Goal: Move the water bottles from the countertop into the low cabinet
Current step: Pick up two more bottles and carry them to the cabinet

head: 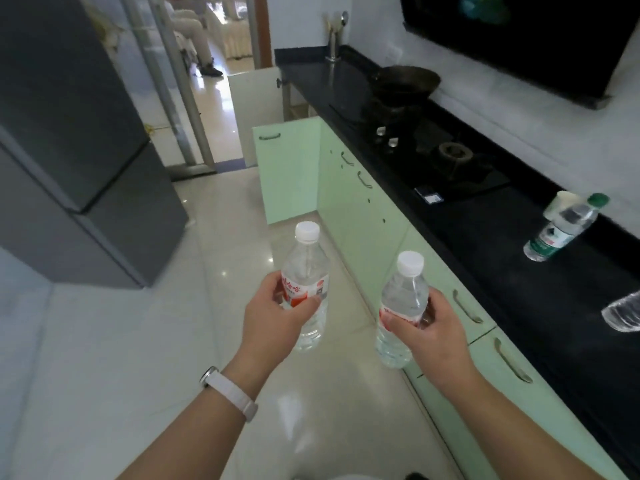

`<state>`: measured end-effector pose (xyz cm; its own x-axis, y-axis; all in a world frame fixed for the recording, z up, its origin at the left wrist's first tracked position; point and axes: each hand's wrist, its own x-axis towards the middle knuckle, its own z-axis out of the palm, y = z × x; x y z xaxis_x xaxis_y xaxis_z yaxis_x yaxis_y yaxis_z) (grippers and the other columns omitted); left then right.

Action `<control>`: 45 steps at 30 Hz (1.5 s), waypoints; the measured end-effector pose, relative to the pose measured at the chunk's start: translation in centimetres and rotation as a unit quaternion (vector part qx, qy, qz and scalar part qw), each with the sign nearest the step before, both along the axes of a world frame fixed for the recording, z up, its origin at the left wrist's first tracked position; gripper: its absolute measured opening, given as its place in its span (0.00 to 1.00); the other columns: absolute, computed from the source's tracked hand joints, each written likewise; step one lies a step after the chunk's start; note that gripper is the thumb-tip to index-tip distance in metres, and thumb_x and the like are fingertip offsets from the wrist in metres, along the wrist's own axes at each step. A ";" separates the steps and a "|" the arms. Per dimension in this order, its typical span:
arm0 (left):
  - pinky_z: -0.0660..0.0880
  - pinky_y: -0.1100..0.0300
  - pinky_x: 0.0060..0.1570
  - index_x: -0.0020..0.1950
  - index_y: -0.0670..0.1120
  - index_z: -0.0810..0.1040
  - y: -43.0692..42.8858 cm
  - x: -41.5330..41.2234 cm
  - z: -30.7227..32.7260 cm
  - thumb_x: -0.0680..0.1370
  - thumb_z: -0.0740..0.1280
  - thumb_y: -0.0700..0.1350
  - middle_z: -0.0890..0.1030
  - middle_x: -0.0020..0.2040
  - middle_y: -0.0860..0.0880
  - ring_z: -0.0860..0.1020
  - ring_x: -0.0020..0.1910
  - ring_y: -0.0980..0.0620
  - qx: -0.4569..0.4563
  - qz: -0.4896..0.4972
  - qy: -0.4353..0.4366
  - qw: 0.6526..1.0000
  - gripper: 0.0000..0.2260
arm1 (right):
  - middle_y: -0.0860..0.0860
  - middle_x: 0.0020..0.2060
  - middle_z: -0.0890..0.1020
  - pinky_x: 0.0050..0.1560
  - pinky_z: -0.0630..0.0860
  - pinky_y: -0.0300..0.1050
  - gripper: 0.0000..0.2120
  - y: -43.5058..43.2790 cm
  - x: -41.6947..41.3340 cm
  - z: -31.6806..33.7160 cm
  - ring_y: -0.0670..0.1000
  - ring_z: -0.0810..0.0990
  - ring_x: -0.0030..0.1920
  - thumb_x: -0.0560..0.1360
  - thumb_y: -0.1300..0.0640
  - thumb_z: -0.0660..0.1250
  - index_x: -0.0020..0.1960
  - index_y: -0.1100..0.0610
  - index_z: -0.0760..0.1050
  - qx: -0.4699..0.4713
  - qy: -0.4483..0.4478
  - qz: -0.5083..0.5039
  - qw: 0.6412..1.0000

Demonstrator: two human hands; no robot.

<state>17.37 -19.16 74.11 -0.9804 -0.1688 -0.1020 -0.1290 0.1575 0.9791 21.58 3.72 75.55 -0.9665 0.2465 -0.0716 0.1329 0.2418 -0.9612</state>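
A long black worktop (502, 271) runs along the white wall, glossy and dark. Under its front edge is a row of pale green cabinet doors (367, 216) with metal handles; those nearest the person lie flat and closed, while farther along the worktop one green door (287, 171) stands swung out over the floor, and past it a white door (249, 109) stands out too. A black gas hob (446, 161) is set into the worktop about midway, a dark wok (405, 81) sits on its farther burner, and a metal tap (334, 36) rises at the worktop's far end. A dark hood (519, 39) hangs on the wall above. In front of the worktop, over the pale shiny tiled floor (138, 341), both hands are held out: the left hand (277, 317), a white wristband (230, 393) on its wrist, has its grip clamped round the red label of the left bottle (306, 271), and the right hand (433, 334) has its grip clamped round the right bottle (403, 299), closer to the cabinet fronts. Both are clear, white-capped and upright. On the worktop itself a green-capped bottle (561, 226) stands near the wall, and a ridged clear bottle (623, 311) is cut off by the frame edge. Across the floor from the worktop stands a grey fridge (79, 150), and past the worktop's far end a doorway opens on a bright room
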 end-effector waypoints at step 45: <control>0.74 0.74 0.38 0.51 0.57 0.77 -21.0 -42.3 -1.7 0.70 0.79 0.42 0.83 0.44 0.66 0.81 0.42 0.67 -0.041 0.235 -0.022 0.971 0.17 | 0.44 0.41 0.85 0.40 0.77 0.34 0.17 -22.1 -56.9 -3.8 0.43 0.82 0.42 0.67 0.61 0.80 0.52 0.52 0.79 -0.060 -0.040 0.253 0.965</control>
<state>-24.91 -40.11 72.37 -0.7888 -0.6049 -0.1092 -0.2460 0.1478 0.9579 -35.36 -18.42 71.71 -0.9513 -0.2694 -0.1496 0.1018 0.1836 -0.9777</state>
